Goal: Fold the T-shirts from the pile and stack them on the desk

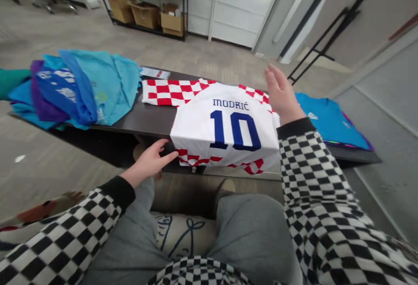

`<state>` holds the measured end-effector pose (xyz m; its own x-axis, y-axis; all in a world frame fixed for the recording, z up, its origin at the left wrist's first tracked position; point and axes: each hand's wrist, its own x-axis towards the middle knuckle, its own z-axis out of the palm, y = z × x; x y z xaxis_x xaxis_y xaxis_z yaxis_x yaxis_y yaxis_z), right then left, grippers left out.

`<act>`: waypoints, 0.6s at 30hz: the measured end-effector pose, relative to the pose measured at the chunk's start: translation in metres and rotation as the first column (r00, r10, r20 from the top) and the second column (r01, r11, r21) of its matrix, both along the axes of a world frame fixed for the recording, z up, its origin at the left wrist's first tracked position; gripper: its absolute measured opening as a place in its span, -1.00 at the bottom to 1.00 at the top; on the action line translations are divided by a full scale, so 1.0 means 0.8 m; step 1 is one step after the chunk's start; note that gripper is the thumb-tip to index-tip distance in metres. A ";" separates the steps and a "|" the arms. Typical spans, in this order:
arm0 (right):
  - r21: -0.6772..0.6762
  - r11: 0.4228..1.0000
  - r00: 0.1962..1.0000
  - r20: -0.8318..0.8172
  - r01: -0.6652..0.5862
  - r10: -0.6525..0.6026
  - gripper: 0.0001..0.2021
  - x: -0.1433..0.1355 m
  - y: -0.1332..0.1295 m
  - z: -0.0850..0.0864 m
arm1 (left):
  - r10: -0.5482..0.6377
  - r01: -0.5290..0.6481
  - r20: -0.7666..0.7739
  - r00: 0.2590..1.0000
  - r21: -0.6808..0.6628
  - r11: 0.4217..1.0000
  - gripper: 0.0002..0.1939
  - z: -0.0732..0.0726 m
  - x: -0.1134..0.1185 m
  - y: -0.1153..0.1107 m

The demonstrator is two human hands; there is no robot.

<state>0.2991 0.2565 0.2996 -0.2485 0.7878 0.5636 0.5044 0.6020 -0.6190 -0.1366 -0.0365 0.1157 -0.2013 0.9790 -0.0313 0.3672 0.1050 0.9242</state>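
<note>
A white football jersey (202,124) with red-and-white checked sleeves, "MODRIĆ" and a blue 10 lies back side up on the dark table. Its lower hem hangs over the near edge. My left hand (148,161) is at the jersey's lower left corner, fingers apart, the fingertips close to or touching the checked hem. Over the right sleeve, my right hand (282,95) is raised with its fingers stretched out and nothing in it. The right end of that sleeve is partly hidden behind this hand and forearm.
A loose heap of blue and purple shirts (114,85) covers the table's left end. Folded blue shirts (329,119) are stacked at the right end. Behind the jersey lies a small flat packet (155,73). A shelf with cardboard boxes (146,15) stands beyond the table (143,119).
</note>
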 end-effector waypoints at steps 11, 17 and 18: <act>-0.285 0.774 0.608 -0.490 0.566 -0.625 -0.51 0.124 -0.277 -0.181 | 0.139 -0.156 0.179 0.974 0.085 0.984 -0.37 0.027 0.040 0.019; -0.201 0.807 0.763 -0.262 0.555 -0.591 -0.54 0.105 -0.266 -0.181 | 0.258 -0.312 0.264 0.929 0.189 0.931 -0.52 0.020 0.066 0.021; -0.213 0.808 0.768 -0.251 0.550 -0.589 -0.57 0.102 -0.264 -0.178 | 0.270 -0.334 0.299 0.915 0.192 0.923 -0.54 0.019 0.071 0.022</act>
